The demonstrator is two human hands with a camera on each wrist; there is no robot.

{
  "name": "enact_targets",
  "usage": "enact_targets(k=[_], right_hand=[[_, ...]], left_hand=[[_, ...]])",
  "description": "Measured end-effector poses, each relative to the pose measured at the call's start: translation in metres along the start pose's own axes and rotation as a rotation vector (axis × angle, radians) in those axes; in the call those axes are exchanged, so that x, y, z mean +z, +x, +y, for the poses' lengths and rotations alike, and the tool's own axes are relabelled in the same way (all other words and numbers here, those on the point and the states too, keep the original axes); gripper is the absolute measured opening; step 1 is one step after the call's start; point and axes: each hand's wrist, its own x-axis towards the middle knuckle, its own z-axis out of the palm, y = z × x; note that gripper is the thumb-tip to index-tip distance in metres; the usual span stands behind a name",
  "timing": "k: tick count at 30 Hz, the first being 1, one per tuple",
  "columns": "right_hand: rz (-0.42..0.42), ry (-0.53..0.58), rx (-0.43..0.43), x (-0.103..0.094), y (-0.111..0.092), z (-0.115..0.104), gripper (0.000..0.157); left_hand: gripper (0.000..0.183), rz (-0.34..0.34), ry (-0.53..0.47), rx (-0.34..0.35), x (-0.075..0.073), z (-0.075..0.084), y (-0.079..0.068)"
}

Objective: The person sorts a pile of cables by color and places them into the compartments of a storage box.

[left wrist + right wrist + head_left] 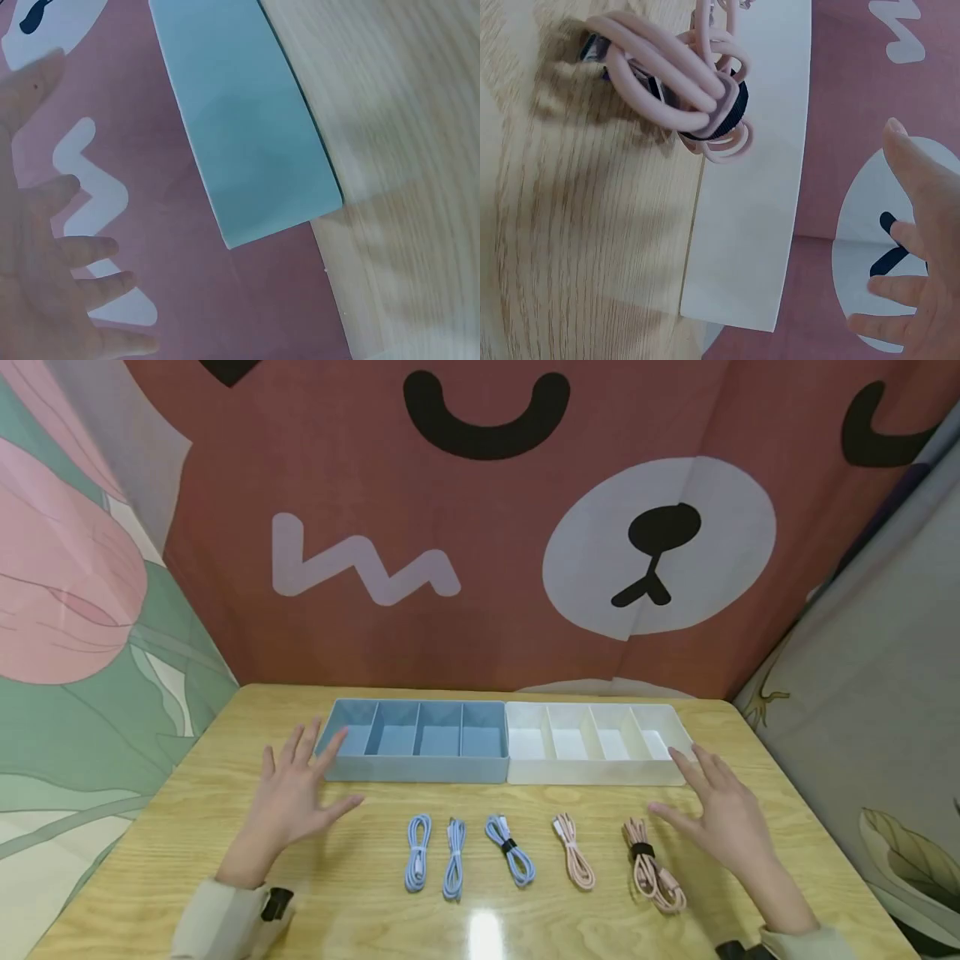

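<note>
My left hand (295, 800) is spread with straight fingers near the left end of a blue compartment box (416, 768), holding nothing. On the other side, my right hand (723, 817) is spread too, by the right end of a white compartment box (596, 772). Between the hands lies a row of bundled cables: a blue cable (417, 853), a second blue cable (453, 860), a blue cable with a black strap (512, 852), a pink cable (574, 853) and a thicker pink cable with a black strap (652, 872). That strapped pink cable (660, 71) looms large in the right wrist view.
Both boxes stand end to end near the back edge of the wooden table (360, 918). Each has several compartments in a row, with nothing seen inside. Behind hangs a reddish-brown curtain (480, 643) with a cartoon face; patterned cloth flanks both sides.
</note>
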Motion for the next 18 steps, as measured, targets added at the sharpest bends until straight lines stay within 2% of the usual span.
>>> enact_targets(k=[4,8,10,13,18], right_hand=[[0.014,0.023,0.024,-0.003,0.000,0.002,0.085],[-0.018,0.047,0.078,-0.007,-0.003,0.003,0.078],[-0.038,0.054,0.107,-0.009,-0.004,0.003,0.075],[-0.072,0.071,0.146,-0.013,-0.005,0.003,0.070],[-0.134,0.090,0.191,-0.017,-0.007,0.003,0.059]], left_hand=[[0.083,0.058,-0.042,0.019,-0.003,-0.003,0.000],[0.071,0.183,-0.091,0.073,-0.004,-0.008,0.000],[0.063,0.224,-0.127,0.088,-0.005,-0.010,0.000],[0.052,0.227,-0.186,0.061,-0.007,-0.011,-0.001],[0.040,0.182,-0.269,-0.033,-0.011,-0.011,-0.002]])
